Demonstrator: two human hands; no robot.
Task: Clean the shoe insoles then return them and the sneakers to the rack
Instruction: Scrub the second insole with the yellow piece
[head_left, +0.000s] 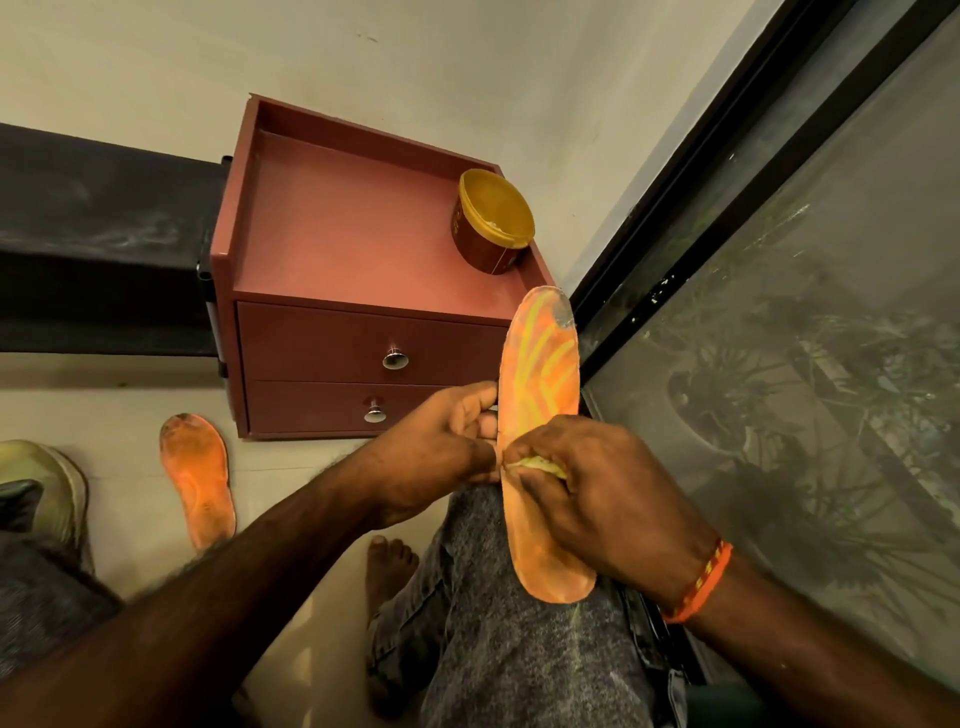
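Observation:
An orange insole (543, 379) with yellow stripes stands upright on my right knee, heel end down. My left hand (441, 452) pinches its left edge at mid-length. My right hand (597, 499) grips a small yellowish cloth (540, 464) and presses it against the insole's face. A second orange insole (200, 480), dirty at the toe, lies flat on the floor to the left. At the far left edge sits part of a pale sneaker (49, 493).
A dark red two-drawer cabinet (337, 249) stands against the wall ahead, with a brown tub with a yellow lid (493, 223) on its top. A glass door with a black frame (727, 171) runs along the right. My bare foot (389, 566) rests on the tiled floor.

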